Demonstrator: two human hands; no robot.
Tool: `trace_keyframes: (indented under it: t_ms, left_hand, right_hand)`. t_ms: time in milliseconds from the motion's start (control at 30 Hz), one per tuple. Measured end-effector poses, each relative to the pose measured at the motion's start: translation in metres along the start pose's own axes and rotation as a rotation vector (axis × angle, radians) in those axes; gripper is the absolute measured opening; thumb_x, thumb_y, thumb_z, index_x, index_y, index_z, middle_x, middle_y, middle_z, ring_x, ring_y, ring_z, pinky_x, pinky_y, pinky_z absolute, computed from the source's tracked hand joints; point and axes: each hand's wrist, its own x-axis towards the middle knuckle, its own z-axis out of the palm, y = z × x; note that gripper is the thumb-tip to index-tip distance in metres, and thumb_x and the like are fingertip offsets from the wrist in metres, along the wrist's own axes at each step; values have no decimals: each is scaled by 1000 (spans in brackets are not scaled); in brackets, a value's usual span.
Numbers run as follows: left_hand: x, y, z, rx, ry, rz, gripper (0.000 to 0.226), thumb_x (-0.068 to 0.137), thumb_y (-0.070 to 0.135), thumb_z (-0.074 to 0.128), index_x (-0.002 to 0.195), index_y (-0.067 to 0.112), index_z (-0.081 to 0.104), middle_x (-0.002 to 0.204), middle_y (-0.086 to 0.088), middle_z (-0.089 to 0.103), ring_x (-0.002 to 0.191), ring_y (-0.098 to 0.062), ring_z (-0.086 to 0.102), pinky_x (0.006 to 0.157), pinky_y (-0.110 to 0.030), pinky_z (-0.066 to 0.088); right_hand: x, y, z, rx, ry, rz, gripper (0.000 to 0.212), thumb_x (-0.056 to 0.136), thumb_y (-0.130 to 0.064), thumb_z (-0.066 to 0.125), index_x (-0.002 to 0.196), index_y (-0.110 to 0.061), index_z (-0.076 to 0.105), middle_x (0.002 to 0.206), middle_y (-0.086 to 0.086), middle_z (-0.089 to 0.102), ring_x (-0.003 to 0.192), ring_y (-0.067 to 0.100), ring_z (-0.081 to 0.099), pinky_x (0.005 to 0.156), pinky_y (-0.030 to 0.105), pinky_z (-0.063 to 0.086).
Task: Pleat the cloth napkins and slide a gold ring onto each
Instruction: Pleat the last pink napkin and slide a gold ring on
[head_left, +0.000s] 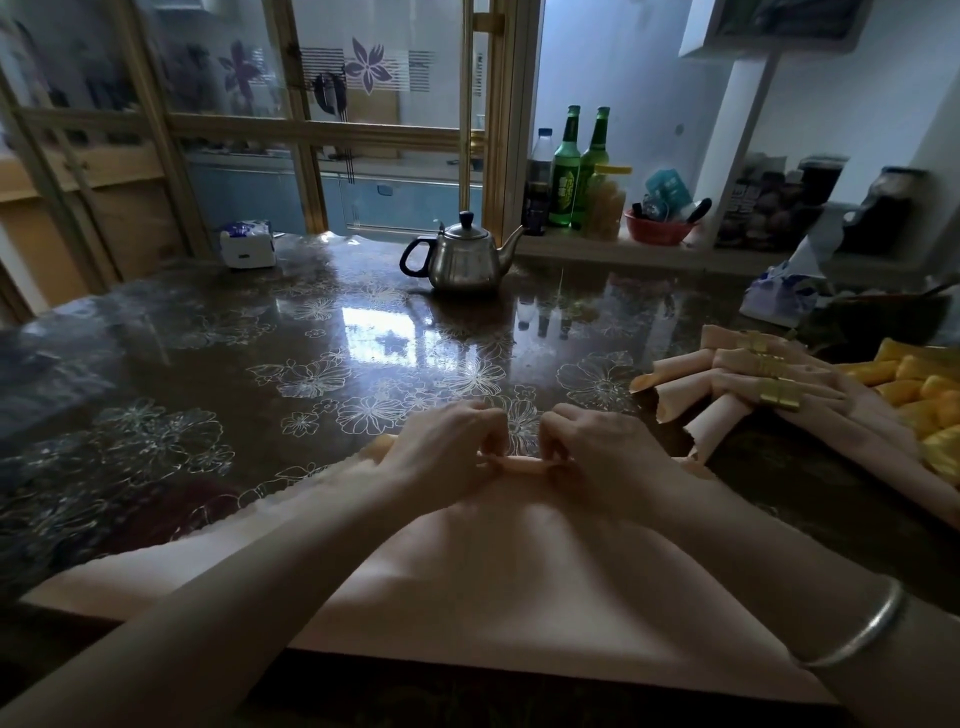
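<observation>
A pale peach cloth napkin (498, 582) lies spread on the table in front of me, reaching the near edge. Its far edge is gathered into a narrow fold between my hands. My left hand (447, 447) pinches that fold from the left, fingers curled over it. My right hand (597, 447) pinches it from the right, close beside the left. To the right lie several pleated peach napkins (722, 379) fanned out, each with a gold ring (779, 395) around its middle.
A steel teapot (462, 260) stands at the table's far middle. A white tissue box (247, 244) sits at the far left. Yellow items (930, 395) are piled at the right edge. Green bottles (566, 171) and a red bowl (657, 231) stand on a shelf behind. The floral table (311, 364) is glossy.
</observation>
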Motion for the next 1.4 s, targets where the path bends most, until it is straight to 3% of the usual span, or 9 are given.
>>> trace_keyframes:
  t_ms: [200,367,433,533,600,867,1100,1267,1400]
  left_hand:
    - [-5,-8,-3,-235,-45,-72,10,80,31,76,85,23,74,82,9,71,67,3,56,65,-15,43]
    - [-3,-8,-10,-223,-80,-77,8,77,19,78,85,20,77,82,7,72,60,14,52,59,-3,37]
    - [-2,-7,-12,-180,-84,-81,17,77,26,78,94,22,75,92,7,72,63,9,52,63,-5,40]
    - [-4,-5,-13,2,-96,-99,39,80,45,73,117,33,65,113,13,63,89,-6,59,79,-26,50]
    - [-4,0,-17,112,-105,-80,34,84,47,67,116,38,64,114,17,62,101,-9,59,77,-26,48]
    - [-18,15,-10,207,-37,79,15,82,30,60,96,28,54,100,9,58,82,-17,60,63,-28,36]
    - [-20,-1,-12,-127,-124,28,5,85,20,69,87,17,68,84,6,65,58,12,46,58,-6,35]
    - [-17,-3,-9,-108,-128,-18,16,85,26,70,100,20,68,103,7,67,63,12,47,63,-4,35]
    - [-19,-1,-16,78,-140,-64,21,86,44,64,105,39,69,109,16,64,93,-6,59,76,-27,50]
  right_hand:
    - [-1,6,-3,214,-121,106,13,84,-37,68,85,-36,56,82,-16,53,75,4,51,67,25,40]
    - [1,8,-2,255,-81,137,9,81,-35,71,87,-33,64,81,-16,56,77,4,53,64,20,36]
    - [3,7,-3,243,-105,129,11,83,-35,70,93,-32,67,88,-16,56,80,4,52,69,22,38]
    - [4,5,-5,195,-168,110,15,85,-37,67,98,-32,70,97,-13,60,86,6,54,73,24,40]
    - [3,2,-9,153,-177,104,14,86,-38,65,99,-32,68,104,-11,61,95,9,57,76,27,43]
    - [-7,-16,-4,27,-44,51,13,86,-23,59,92,-30,50,101,-8,54,96,17,57,69,29,34]
    - [-8,-7,-7,278,-157,174,12,87,-38,68,93,-28,66,78,-15,52,78,7,51,70,24,38]
    - [-5,-6,-7,267,-150,170,19,84,-31,72,101,-24,68,98,-8,60,84,7,51,72,21,37]
    - [-5,-8,-11,217,-194,158,16,84,-32,70,100,-29,72,103,-7,65,87,10,56,74,24,42]
